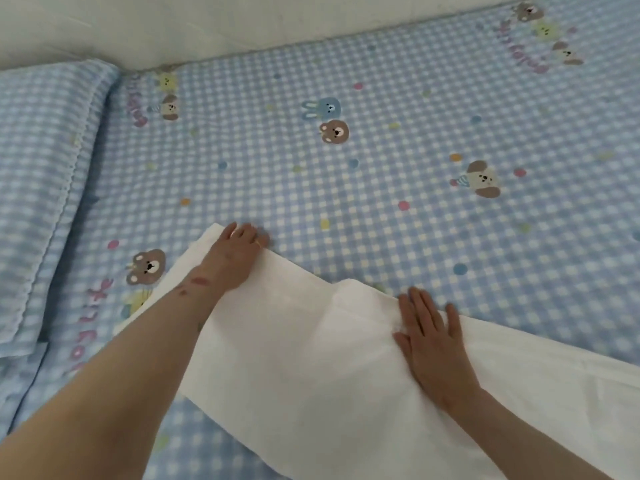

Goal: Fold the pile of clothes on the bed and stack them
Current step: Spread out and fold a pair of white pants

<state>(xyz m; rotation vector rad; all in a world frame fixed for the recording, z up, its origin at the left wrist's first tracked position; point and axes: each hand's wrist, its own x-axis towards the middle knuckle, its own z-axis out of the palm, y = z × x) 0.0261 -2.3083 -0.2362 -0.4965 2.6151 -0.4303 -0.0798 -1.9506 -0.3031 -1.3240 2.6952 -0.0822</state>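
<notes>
A white garment (pixel 304 368) lies spread flat on the bed (pixel 381 174), running from the lower middle out past the right edge. My left hand (pixel 235 258) rests on its far left corner, fingers curled at the cloth's edge; whether it pinches the cloth is unclear. My right hand (pixel 429 337) lies flat on the garment's middle, fingers apart, pressing it onto the sheet. No pile or stack of other clothes is in view.
The bed has a blue checked sheet printed with bears and rabbits. A folded blue checked quilt (pixel 45 188) lies along the left side. A white wall (pixel 207 22) borders the far edge of the bed.
</notes>
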